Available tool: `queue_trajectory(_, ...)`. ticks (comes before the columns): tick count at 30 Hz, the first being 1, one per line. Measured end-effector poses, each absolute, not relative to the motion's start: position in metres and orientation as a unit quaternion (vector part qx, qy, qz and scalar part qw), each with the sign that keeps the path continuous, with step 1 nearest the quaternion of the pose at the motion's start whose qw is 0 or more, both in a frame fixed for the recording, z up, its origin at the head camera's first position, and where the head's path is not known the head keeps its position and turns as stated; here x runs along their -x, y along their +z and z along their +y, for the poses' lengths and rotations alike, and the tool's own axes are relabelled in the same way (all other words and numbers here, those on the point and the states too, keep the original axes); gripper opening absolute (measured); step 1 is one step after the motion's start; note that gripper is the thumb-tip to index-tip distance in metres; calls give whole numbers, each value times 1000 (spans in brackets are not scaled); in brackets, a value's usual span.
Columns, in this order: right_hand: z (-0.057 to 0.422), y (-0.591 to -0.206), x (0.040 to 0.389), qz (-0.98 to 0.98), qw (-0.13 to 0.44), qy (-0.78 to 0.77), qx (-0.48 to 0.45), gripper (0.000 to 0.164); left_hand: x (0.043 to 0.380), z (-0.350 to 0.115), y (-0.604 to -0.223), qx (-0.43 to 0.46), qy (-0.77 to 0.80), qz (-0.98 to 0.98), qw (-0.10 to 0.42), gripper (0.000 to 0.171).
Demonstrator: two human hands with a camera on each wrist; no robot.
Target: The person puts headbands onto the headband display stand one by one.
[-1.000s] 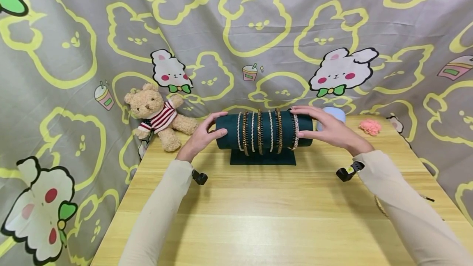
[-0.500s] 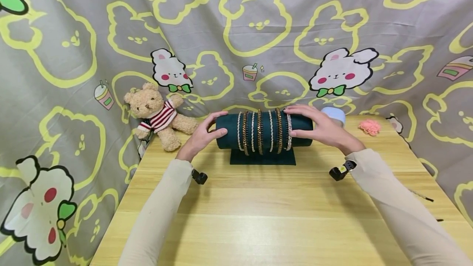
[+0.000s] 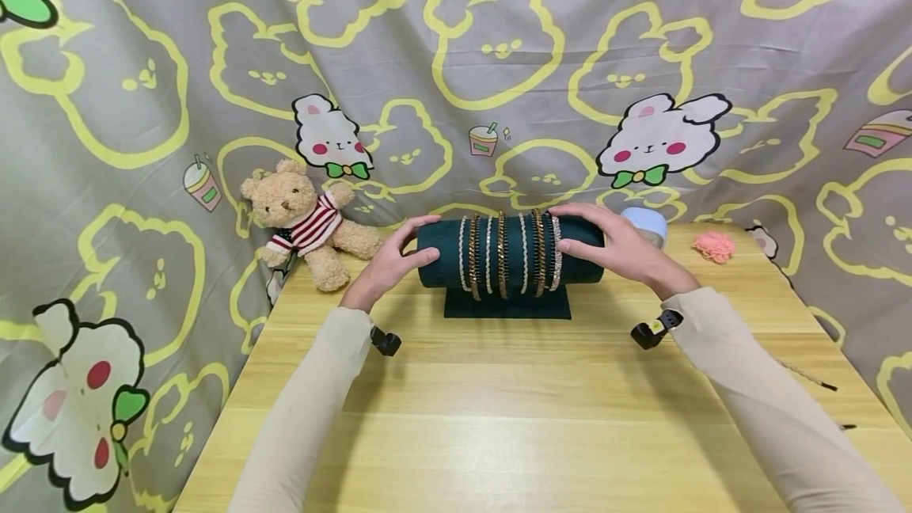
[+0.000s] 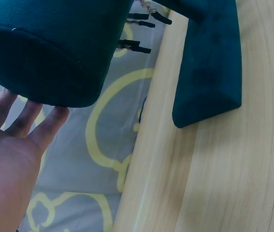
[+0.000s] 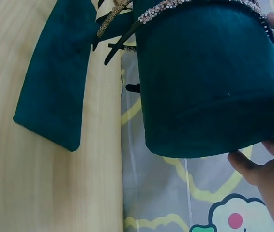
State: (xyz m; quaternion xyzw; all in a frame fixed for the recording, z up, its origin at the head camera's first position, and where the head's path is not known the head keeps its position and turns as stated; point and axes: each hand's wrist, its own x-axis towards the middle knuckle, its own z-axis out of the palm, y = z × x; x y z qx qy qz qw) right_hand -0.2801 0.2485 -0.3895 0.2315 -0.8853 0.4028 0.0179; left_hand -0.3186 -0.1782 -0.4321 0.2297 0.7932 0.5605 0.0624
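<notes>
A dark green velvet roll stand (image 3: 583, 260) carries several glittery headbands, gold and silver-white, some with black comb teeth. My left hand (image 3: 390, 261) grips the roll's left end, thumb in front and fingers over the top. In the left wrist view, fingers (image 4: 50, 128) lie against the round end of the roll (image 4: 54, 53). My right hand (image 3: 621, 245) pinches the rightmost silver headband (image 3: 556, 267) between thumb and fingers, close beside a gold headband (image 3: 539, 260). In the right wrist view this sparkling headband (image 5: 163, 7) circles the roll, and black headband tips hang below.
A teddy bear (image 3: 306, 216) in a striped top sits at the back left. At the back right are a light blue rounded object (image 3: 644, 220) and a pink fluffy tuft (image 3: 714, 246). A thin braided piece with a black tip (image 3: 808, 375) lies by my right sleeve.
My right hand has slid the silver headband leftward along the roll, up near the gold one. The left hand has stayed on the roll's left end.
</notes>
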Motion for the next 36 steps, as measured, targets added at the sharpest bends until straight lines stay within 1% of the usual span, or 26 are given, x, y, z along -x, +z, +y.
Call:
queue_trajectory(9, 245, -391, 280, -885, 24, 406, -229, 55, 317, -179, -433, -227, 567, 789, 65, 61)
queue_trajectory(15, 253, -389, 275, -876, 31, 424, -227, 52, 317, -178, -432, -231, 569, 786, 68, 60)
queue_trajectory(18, 263, -386, 272, -873, 37, 431, -224, 50, 317, -177, -432, -232, 570, 785, 67, 60)
queue_trajectory(25, 292, -384, 259, -875, 24, 444, -193, 46, 318, -179, -432, -234, 568, 786, 64, 61)
queue_trajectory(29, 310, -388, 250, -882, 26, 436, -179, 45, 317, -179, -432, -234, 569, 786, 65, 60)
queue_trajectory(36, 346, -401, 233, -884, 61, 423, -189, 36, 316, -177, -430, -235, 573, 782, 69, 61)
